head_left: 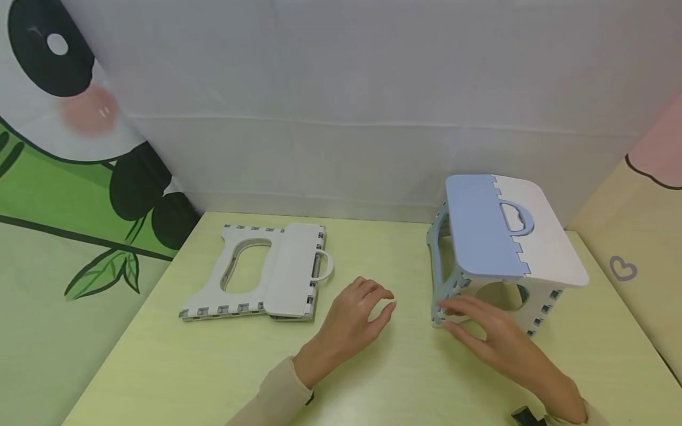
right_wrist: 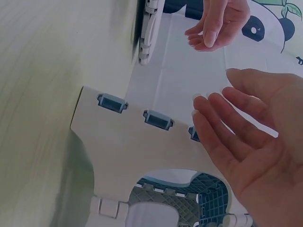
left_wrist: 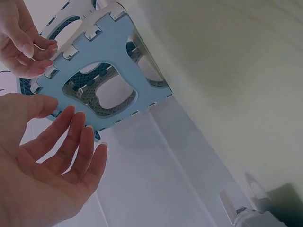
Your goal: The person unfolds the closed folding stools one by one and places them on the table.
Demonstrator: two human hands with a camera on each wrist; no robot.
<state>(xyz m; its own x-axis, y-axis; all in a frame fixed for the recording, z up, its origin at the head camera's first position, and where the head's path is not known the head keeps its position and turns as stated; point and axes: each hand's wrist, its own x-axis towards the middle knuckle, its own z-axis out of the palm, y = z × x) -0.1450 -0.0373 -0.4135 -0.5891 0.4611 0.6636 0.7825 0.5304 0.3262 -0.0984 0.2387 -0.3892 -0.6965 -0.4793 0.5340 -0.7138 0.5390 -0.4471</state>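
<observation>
A folding step stool (head_left: 474, 231) with a blue and white top stands unfolded on the right of the table; its blue handle (head_left: 524, 220) shows at the seam. My right hand (head_left: 498, 337) hovers at its near side, fingers loosely bent and holding nothing; whether a fingertip touches the stool I cannot tell. A white folding stool (head_left: 293, 269) lies folded flat on the left, its loop handle (head_left: 329, 266) pointing right. Between the two stools is my left hand (head_left: 351, 319), with relaxed fingers and nothing in them. The left wrist view shows the blue side panel (left_wrist: 118, 42) with its oval opening.
The pale yellow-green table (head_left: 373, 373) meets a white cloth backdrop (head_left: 346, 165) behind. A panda-patterned panel (head_left: 90, 207) closes the left side, and a beige panel with a heart (head_left: 623, 268) rises on the right.
</observation>
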